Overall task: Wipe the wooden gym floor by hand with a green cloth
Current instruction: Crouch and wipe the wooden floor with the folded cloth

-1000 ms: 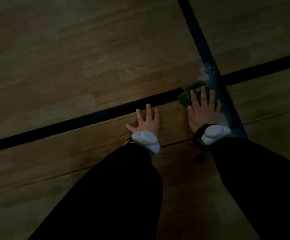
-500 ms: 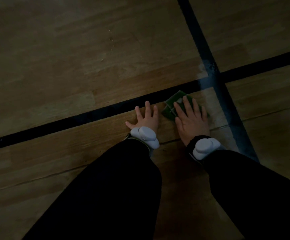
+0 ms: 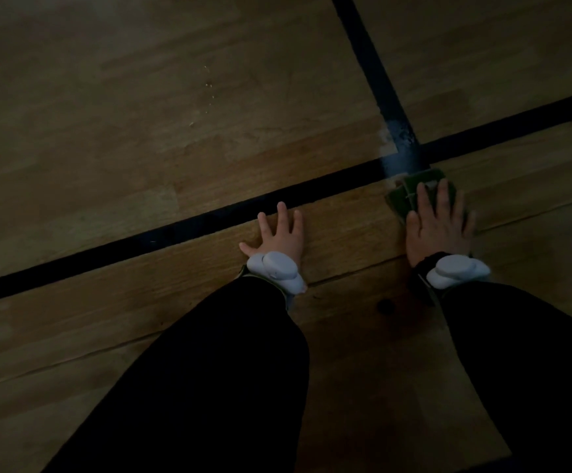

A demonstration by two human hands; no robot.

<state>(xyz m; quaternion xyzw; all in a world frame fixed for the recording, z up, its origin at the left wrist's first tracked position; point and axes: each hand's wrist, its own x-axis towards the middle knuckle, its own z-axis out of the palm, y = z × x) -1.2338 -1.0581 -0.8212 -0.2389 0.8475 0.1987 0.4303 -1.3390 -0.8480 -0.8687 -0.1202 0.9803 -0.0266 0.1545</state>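
Note:
A folded green cloth (image 3: 404, 192) lies on the wooden gym floor (image 3: 141, 138), just below the crossing of two black court lines. My right hand (image 3: 438, 223) presses flat on top of the cloth, fingers spread and slightly blurred, hiding most of it. My left hand (image 3: 279, 235) rests flat on the bare boards to the left, fingers apart, holding nothing, its fingertips close to the long black line. Both wrists carry white bands above black sleeves.
A long black line (image 3: 175, 230) runs from lower left to upper right. A second black line (image 3: 373, 63) crosses it, with a pale smeared patch (image 3: 399, 131) at the crossing. Small pale specks (image 3: 208, 85) lie on the boards farther out. A dark knot (image 3: 385, 305) marks the floor between my arms.
My right hand slid the cloth left toward my left hand, then back right to the line crossing. My left hand stayed planted in place.

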